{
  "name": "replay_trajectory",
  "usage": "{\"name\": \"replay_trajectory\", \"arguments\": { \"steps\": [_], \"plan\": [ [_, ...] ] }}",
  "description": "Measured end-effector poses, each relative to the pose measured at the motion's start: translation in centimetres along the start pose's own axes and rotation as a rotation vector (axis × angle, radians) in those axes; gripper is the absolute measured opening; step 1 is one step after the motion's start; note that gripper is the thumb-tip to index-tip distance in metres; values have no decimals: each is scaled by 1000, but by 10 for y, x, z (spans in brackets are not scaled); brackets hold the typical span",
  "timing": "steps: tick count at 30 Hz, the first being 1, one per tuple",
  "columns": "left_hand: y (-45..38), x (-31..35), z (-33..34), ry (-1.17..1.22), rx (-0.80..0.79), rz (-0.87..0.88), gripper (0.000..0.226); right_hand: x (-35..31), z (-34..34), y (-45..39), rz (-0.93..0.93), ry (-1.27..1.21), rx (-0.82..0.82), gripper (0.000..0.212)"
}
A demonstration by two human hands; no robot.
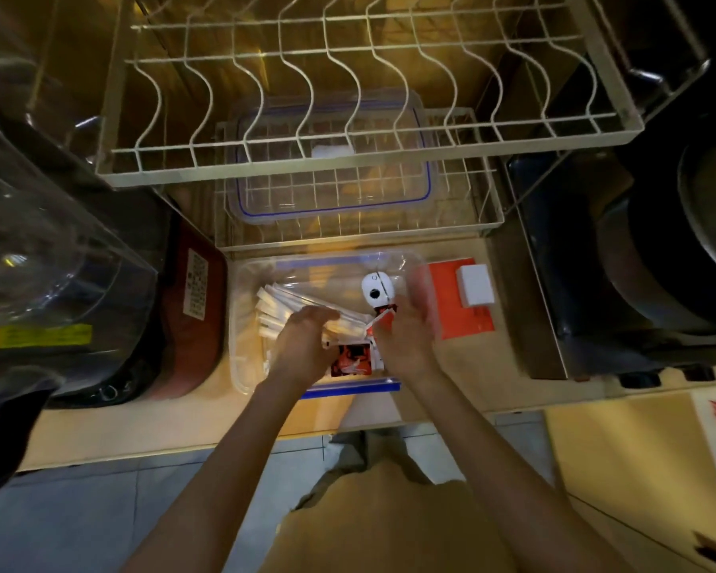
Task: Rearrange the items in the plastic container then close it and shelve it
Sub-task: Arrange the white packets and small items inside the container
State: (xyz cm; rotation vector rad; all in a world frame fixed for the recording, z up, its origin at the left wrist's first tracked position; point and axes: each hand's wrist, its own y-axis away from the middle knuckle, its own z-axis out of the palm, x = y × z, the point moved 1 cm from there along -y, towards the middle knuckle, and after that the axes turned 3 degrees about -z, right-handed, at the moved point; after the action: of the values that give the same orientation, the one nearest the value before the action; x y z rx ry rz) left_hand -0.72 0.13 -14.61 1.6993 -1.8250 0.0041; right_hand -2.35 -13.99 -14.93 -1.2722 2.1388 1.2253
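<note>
Left hand [302, 345] grips white packets [290, 301] — right hand [406, 337] open.

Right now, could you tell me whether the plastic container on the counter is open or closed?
Open: both hands reach into the plastic container, and its lid lies apart on the wire rack.

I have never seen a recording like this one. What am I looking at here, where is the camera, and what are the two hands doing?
There is no machine here. A person wears a camera on the head, so the one picture looks down along both bare arms. On the counter stands an open clear plastic container. Inside it lie white paper-wrapped sticks, red printed packets and a small white round gadget. The left hand curls over the sticks. The right hand is blurred beside the packets, so its grip is unclear. The container's lid, edged with a blue seal, lies on the lower wire rack. An orange booklet with a white box on it lies to the right.
</note>
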Motion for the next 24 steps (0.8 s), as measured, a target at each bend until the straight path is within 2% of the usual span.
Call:
{"name": "replay_trajectory", "arguments": {
  "steps": [4, 6, 8, 12, 17, 19, 22, 24],
  "plan": [
    [-14, -4, 2, -217, -41, 143, 61, 5, 13, -8, 71, 214, 79, 56],
    [-20, -5, 2, -297, -78, 173, 58, 4, 14, -8, 60, 312, 89, 56],
    [-24, -7, 2, -344, -114, 168, 57, 4, 14, -7, 40, 308, 110, 59],
    [-29, -12, 4, -356, -70, 161, 53, 3, 8, -11, 16, 256, 156, 53],
    [-29, -13, 3, -286, -26, 157, 45, 2, 4, -14, -56, 372, 101, 77],
    [-28, -14, 2, -271, -11, 154, 44, 1, 1, -11, -68, 353, 105, 69],
    [-27, -13, 0, -252, 11, 138, 40, -5, -6, -3, -141, 329, 130, 33],
    [-28, -13, -1, -240, 18, 123, 37, -8, -11, 3, -190, 308, 147, 27]
  ]
}}
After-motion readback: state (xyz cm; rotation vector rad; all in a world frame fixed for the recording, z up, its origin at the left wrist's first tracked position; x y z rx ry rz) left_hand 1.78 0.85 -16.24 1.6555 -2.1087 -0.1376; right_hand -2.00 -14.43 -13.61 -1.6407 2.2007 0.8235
